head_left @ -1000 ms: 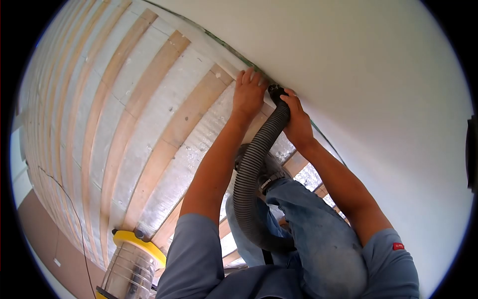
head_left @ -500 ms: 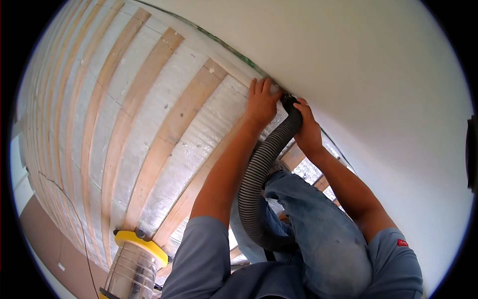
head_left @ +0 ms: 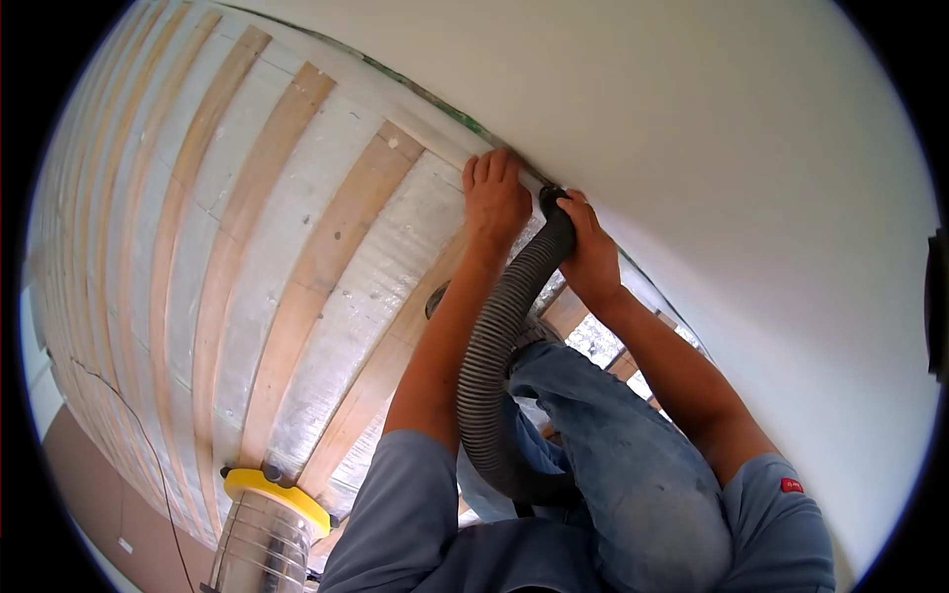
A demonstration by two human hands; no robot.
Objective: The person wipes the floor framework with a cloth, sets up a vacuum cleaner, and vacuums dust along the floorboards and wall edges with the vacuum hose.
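Observation:
My right hand (head_left: 590, 252) is wrapped round the upper end of a black ribbed hose (head_left: 494, 341), whose dark nozzle (head_left: 552, 196) meets the seam at the foot of the white wall (head_left: 712, 158). Just left of the nozzle, my left hand (head_left: 496, 201) rests with fingers spread at the floor's edge along the wall. Nothing shows in it. From my right hand the hose curves down past my bent, jeans-clad knee (head_left: 633, 465) to my waist.
Wooden battens (head_left: 336, 227) with silvery sheeting (head_left: 386, 242) between them cover the floor. A clear cylinder with a yellow rim (head_left: 277, 497) stands at the lower left. A thin dark cable (head_left: 148, 435) runs near it.
Both hands and the nozzle shifted right, then back left in the view. The battens have moved left in the view. My right hand has kept its hold on the hose.

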